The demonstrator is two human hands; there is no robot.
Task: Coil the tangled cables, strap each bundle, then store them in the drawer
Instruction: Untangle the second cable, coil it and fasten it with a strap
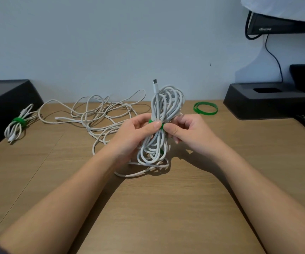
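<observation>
Held bundle: a white cable coiled in long loops (163, 99) stands upright over the desk (166, 208), cinched at its waist; its lowest loops reach down to the desk top.
Plug: a white connector (155, 85) sticks straight up out of the held bundle's top.
Strap: a green strap (161, 126) wraps the held bundle's waist, mostly covered by both thumbs.
Left hand: the left hand (135, 132) has its grip closed round the held bundle's waist, thumb pressed flat across the strap.
Right hand: the right hand (188, 131) has its grip pinched on the strap's end at the held bundle's right side, fingers curled behind the loops.
Loose cable: a tangled white cable (100, 114) sprawls on the desk just left of and behind the held bundle.
Finished bundle: a smaller coiled white cable (12, 131) with its own green band (19, 121) lies well to the left of the held bundle.
Spare straps: green rings (205, 108) lie on the desk near the held bundle's right.
Black base: a dark stand (265, 101) sits farther right of the held bundle.
</observation>
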